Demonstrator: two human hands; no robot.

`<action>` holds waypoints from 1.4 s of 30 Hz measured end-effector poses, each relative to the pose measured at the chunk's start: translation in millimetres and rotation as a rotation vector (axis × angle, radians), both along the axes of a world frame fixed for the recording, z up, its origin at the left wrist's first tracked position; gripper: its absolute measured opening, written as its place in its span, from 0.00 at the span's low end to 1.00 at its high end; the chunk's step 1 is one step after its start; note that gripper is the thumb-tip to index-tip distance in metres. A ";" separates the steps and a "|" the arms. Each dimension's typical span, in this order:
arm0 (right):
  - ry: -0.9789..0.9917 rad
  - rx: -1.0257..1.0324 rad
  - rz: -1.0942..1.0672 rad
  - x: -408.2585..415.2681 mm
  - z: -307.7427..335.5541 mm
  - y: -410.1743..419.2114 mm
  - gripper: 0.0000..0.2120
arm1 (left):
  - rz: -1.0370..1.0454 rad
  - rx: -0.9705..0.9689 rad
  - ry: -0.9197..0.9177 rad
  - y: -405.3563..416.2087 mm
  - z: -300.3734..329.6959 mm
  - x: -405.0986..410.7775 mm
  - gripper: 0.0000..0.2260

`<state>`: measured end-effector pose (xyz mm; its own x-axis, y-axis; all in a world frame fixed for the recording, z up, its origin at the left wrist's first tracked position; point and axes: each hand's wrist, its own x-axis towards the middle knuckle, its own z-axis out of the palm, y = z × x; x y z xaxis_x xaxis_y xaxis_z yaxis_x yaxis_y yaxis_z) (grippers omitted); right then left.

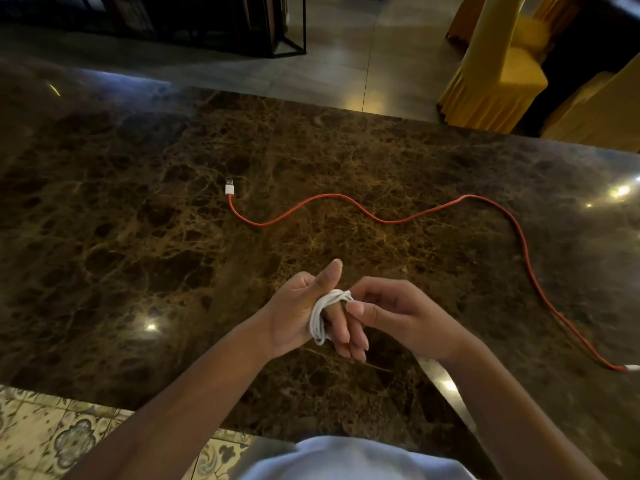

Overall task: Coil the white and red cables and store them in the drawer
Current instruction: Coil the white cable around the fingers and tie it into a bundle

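The white cable (320, 315) is wound in several loops around the fingers of my left hand (298, 317), held above the near part of the marble table (138, 237). My right hand (391, 315) pinches the cable's end at the top of the coil, thumb and forefinger closed on it. The red cable (381, 220) lies loose and wavy across the table beyond my hands. Its white USB plug (229, 187) rests at the left end, and the other end runs off toward the table's right edge. No drawer is in view.
Chairs with yellow covers (498, 81) stand past the table's far right edge. A dark metal frame (287, 36) stands on the floor at the back. Patterned floor tiles (52, 431) show at the near left, below the table's front edge.
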<state>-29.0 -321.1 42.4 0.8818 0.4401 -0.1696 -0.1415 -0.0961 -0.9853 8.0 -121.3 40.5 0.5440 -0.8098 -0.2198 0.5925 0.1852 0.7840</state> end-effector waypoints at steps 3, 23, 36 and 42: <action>-0.030 -0.007 -0.043 0.9 -2.9 0.9 0.18 | 0.074 0.023 0.011 -0.4 -5.6 -0.8 0.34; -0.099 -0.185 -0.125 3.3 -5.6 28.0 0.14 | 0.793 0.570 -0.287 7.2 -6.3 2.0 0.34; 0.183 0.159 -0.345 1.6 0.7 51.4 0.13 | 0.728 0.488 -0.426 8.5 -1.0 -0.8 0.25; 0.356 0.377 -0.306 8.0 7.9 39.1 0.07 | 0.383 0.424 -0.732 35.8 -6.4 3.9 0.14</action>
<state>-21.0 -282.0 50.4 0.8954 0.2623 -0.3597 -0.4354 0.3477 -0.8304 11.9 -85.5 34.1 0.8780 -0.4763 0.0474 -0.1194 -0.1221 0.9853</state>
